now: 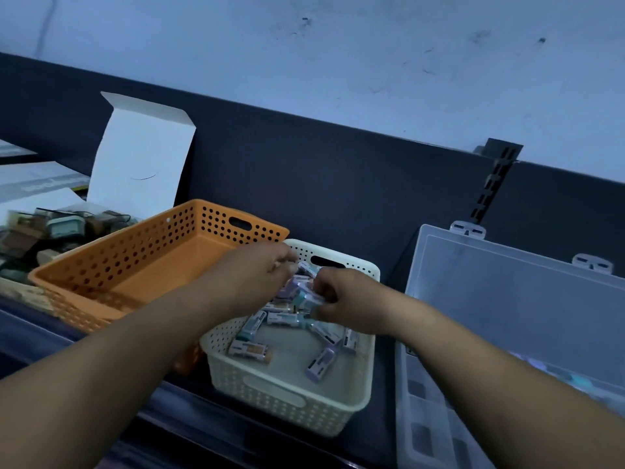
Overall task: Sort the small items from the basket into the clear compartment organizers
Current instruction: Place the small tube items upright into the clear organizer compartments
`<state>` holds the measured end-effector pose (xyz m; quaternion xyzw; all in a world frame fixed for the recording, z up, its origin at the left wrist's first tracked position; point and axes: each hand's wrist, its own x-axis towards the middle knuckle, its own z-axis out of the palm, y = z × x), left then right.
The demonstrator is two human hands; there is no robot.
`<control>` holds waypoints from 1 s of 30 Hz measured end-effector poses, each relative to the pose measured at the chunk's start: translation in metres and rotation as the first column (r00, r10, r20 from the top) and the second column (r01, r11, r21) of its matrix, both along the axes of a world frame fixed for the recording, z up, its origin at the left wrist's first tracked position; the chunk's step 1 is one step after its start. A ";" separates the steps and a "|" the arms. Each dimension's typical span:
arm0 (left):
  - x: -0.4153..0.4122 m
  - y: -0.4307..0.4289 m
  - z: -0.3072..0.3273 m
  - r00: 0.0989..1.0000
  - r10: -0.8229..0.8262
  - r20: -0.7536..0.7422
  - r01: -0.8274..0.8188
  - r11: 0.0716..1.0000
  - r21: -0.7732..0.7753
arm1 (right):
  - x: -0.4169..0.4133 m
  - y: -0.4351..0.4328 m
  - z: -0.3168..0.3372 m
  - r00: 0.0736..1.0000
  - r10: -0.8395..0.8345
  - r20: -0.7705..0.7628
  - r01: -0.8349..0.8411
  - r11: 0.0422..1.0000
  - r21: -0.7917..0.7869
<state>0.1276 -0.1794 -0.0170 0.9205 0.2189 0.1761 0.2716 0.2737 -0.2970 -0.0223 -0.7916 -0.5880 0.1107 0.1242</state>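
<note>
A cream perforated basket (297, 401) stands in the middle of the dark shelf. Several small wrapped packets (250, 350) in teal, purple and orange lie in it. Both my hands are over the basket's far half. My right hand (341, 299) grips a bunch of these packets (304, 294). My left hand (270, 265) has its fingers curled and pinches the upper end of the same bunch. At the right a clear compartment organizer (426, 421) lies with its lid (507, 299) raised against the back panel.
An orange perforated basket (142, 262) sits left of the cream one and touches it. Behind it an open white carton (142, 157) stands beside a box of mixed small objects (50, 228). The dark back panel (338, 181) closes the shelf.
</note>
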 end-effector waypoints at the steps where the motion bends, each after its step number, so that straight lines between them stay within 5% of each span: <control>1: 0.002 -0.007 0.005 0.999 -0.035 0.024 0.038 0.993 -0.113 | 0.003 -0.007 0.004 0.999 -0.020 -0.026 0.021 0.999 0.035; 4: 0.013 -0.028 0.019 0.993 -0.086 0.075 0.104 0.950 -0.294 | 0.012 -0.032 0.014 0.991 -0.073 -0.111 0.086 0.990 0.116; 14: 0.087 -0.108 0.043 0.955 -0.148 0.259 0.235 0.909 -0.345 | 0.061 -0.170 0.043 0.852 -0.134 -0.505 0.312 0.906 0.286; 22: 0.157 -0.204 0.045 0.933 -0.318 0.168 0.357 0.877 -0.321 | 0.112 -0.300 0.048 0.768 -0.387 -0.510 0.597 0.721 0.352; 30: 0.218 -0.283 0.024 0.895 -0.437 0.094 0.447 0.872 -0.197 | 0.155 -0.364 0.013 0.738 -0.521 -0.429 0.660 0.690 0.298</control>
